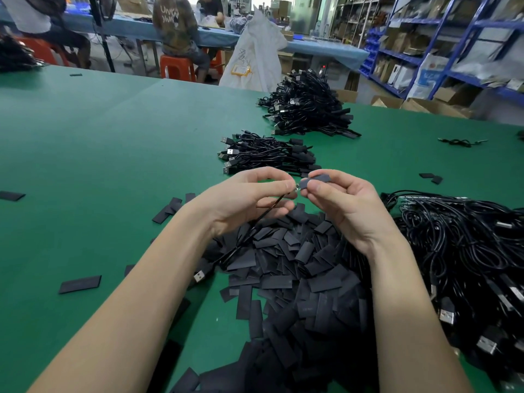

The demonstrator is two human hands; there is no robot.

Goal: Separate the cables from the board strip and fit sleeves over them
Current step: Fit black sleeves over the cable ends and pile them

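While left hand (252, 194) pinches cable (243, 236), right hand (340, 199) grip pinches sleeve (317, 180), palms facing.

Sleeve heap (297, 279) centre; cable pile (467, 251) right.

Two bare forearms reached in from the lower edge of the view. No sleeve covered either one as far as the picture showed, and neither wrist carried a watch or band. The left hand (249, 198) and the right hand (344, 204) wore no gloves or rings, and the fingernails were short and plain.
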